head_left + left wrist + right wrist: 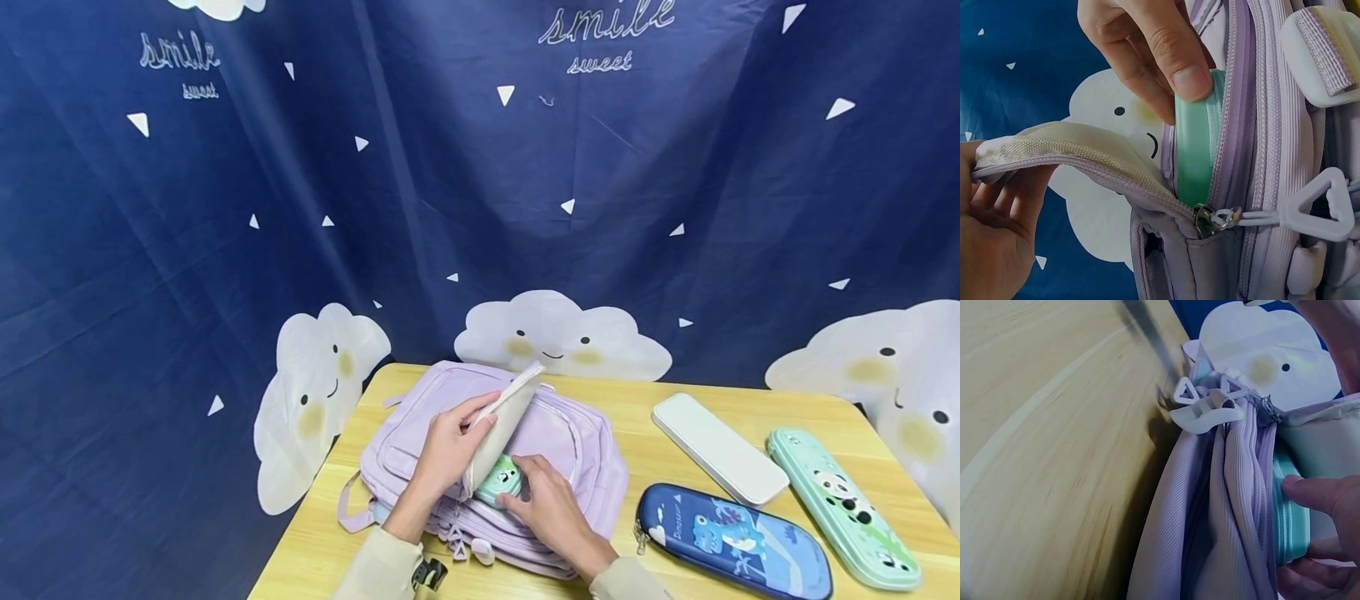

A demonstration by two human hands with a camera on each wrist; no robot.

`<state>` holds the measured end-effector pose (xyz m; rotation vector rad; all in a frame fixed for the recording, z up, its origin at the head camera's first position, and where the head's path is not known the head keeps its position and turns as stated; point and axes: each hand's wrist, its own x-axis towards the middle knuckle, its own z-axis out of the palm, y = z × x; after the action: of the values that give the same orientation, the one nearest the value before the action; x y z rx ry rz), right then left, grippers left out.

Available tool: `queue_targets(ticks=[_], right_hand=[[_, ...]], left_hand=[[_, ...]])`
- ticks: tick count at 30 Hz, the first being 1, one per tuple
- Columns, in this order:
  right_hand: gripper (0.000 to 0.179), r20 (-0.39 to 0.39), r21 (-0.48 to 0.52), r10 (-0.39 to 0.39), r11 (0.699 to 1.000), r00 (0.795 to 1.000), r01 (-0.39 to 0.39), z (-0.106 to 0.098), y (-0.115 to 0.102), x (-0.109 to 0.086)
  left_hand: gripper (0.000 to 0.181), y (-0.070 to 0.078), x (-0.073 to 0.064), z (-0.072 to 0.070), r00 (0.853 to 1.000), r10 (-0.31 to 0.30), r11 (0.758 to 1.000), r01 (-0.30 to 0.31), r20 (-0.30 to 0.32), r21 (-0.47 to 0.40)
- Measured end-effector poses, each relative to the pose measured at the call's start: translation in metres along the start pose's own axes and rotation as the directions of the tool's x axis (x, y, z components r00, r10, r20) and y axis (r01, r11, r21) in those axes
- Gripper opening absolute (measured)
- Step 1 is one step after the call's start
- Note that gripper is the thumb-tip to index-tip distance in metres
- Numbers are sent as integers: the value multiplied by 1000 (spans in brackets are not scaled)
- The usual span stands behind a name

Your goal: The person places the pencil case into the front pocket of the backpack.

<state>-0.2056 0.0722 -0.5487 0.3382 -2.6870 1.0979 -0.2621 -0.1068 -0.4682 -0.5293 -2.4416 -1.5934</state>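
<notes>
Right hand [551,504] pinching a mint green case [498,482], half inside the purple bag [577,442]. Left hand [448,454] gripping the flap [502,425], just above the pinch. Looks hard, light, smooth, maybe slippery. Best held by both flat sides. Little panda face on top.

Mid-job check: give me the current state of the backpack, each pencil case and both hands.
Backpack: lying flat, front pocket unzipped.
Pocket flap: lifted by left hand.
Green case: partly inside pocket, gripped by right hand.
Blue dinosaur case: zipped, on table.
White case: closed.
Panda case: closed.
</notes>
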Motion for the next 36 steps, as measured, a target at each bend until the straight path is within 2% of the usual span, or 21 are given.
queue_targets(ticks=[9, 16, 30, 36], right_hand=[[64, 13, -13, -7, 1000, 1000, 7, -8, 2, -4], [57, -2, -87, -72, 994, 997, 72, -26, 6, -11], [61, 19, -180, -99, 978, 995, 101, -58, 23, -25], [63, -1, -198, -121, 973, 993, 119, -66, 31, -31]], left_hand=[[34, -4, -2, -1, 1000, -5, 1000, 5, -2, -6], [34, -7, -2, -2, 1000, 0, 1000, 0, -15, -3], [34, -8, -2, -4, 1000, -12, 1000, 11, -26, -15], [34, -7, -1, -4, 1000, -14, 1000, 14, -24, -17]])
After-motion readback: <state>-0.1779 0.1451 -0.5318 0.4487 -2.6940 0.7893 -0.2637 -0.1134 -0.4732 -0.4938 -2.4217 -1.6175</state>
